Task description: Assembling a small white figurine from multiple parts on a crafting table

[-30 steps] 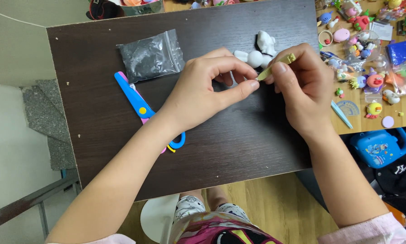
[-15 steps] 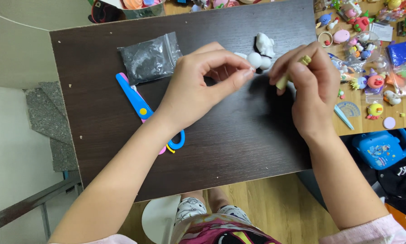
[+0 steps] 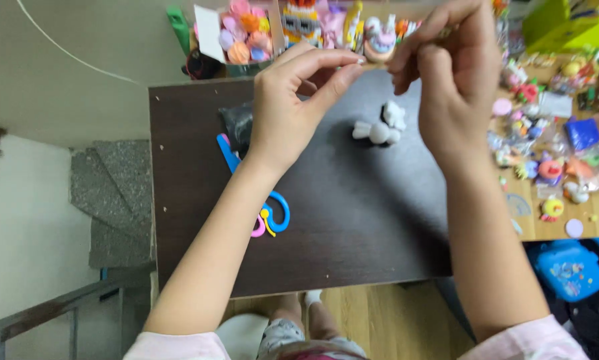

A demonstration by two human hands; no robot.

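- Both hands are raised over the far edge of the dark brown wooden table (image 3: 353, 220), fingertips meeting.
- The left hand (image 3: 289, 110) and right hand (image 3: 449, 80) each pinch one end of a thin pale stick (image 3: 374, 65); what it is made of is unclear.
- The step looks like fine fingertip work on that stick.
- A small white clay figure (image 3: 381, 127) lies below them.
- Blue plastic scissors (image 3: 263, 193) lie left, near the forearm.
- Any next move calls for a steady, light pinch.

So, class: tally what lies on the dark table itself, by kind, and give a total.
Scissors: 1
Grey plastic bag: 1
White clay pieces: 1 cluster
Total: 3
The left hand and right hand are raised above the table.
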